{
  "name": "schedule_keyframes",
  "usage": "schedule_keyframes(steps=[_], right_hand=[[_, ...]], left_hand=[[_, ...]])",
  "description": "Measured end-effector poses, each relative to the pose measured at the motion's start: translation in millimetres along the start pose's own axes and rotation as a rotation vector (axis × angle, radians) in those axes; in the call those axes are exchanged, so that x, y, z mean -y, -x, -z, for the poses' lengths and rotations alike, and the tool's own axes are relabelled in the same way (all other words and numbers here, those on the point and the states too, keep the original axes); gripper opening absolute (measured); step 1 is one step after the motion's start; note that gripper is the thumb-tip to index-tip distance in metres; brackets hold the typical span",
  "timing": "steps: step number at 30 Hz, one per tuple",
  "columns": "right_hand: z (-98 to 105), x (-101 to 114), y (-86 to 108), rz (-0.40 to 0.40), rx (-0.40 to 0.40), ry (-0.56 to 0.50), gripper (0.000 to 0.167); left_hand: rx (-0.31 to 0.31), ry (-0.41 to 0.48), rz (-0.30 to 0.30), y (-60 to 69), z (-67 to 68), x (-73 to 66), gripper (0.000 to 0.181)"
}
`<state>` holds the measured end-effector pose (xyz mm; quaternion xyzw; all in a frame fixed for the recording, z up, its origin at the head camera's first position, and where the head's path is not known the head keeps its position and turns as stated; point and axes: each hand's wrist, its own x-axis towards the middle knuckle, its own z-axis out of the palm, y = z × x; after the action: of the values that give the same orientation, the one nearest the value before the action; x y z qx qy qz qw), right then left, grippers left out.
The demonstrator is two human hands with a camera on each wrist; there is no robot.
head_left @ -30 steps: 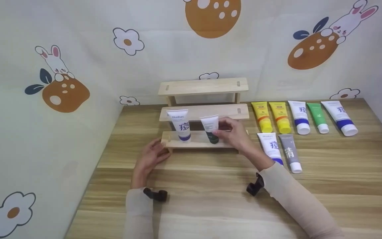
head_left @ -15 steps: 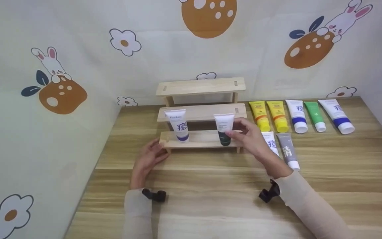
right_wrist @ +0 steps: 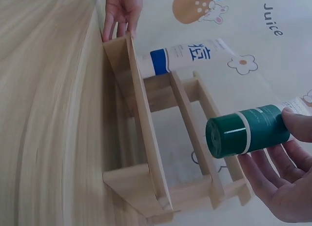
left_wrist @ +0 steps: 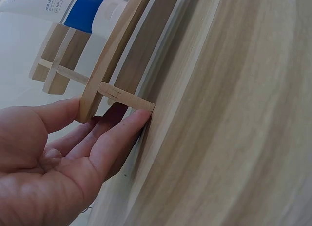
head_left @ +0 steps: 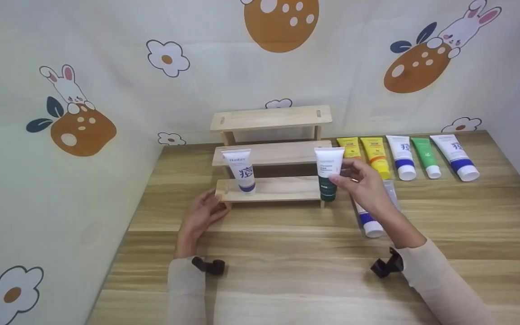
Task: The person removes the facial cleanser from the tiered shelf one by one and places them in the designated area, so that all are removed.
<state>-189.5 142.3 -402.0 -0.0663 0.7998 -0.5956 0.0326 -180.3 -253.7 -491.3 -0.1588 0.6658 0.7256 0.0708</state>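
My right hand (head_left: 366, 185) pinches a white and dark green squeeze tube (head_left: 330, 174), cap down, at the right end of the lowest step. In the right wrist view its green cap (right_wrist: 226, 136) is apart from the step. A three-step wooden display rack (head_left: 273, 188) stands against the back wall. My left hand (head_left: 201, 214) grips the left end of its lowest step, thumb on the board's edge and fingers at the leg (left_wrist: 124, 95). On that step, near its left end, a white tube with a blue band (head_left: 240, 171) stands on its cap.
Right of the rack lie two yellow tubes (head_left: 375, 155), white-and-blue tubes (head_left: 402, 158) and a green tube (head_left: 427, 158). Closer in, a white-and-blue tube (head_left: 372, 225) and a grey tube (head_left: 391, 192) are partly hidden by my right hand. A printed cloth (head_left: 224, 58) backs the table.
My right hand has carried the white and green tube rightward, from the middle of the lowest step to its right end. The left hand keeps its grip on the rack.
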Motion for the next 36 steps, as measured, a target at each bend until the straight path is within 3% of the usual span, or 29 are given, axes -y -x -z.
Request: schedule_keyframes(steps=[16, 24, 36], right_hand=[[45, -17, 14.0, 0.081, -0.066, 0.037, 0.048], [72, -30, 17.0, 0.02, -0.108, 0.129, 0.059], [107, -40, 10.9, 0.002, -0.096, 0.12, 0.07]], left_hand=[[0.004, 0.002, -0.004, 0.4, 1.1, 1.5, 0.047], [0.012, -0.003, -0.002, 0.7, -0.3, 0.0, 0.046], [0.022, 0.004, -0.007, -2.5, 0.6, 2.5, 0.047]])
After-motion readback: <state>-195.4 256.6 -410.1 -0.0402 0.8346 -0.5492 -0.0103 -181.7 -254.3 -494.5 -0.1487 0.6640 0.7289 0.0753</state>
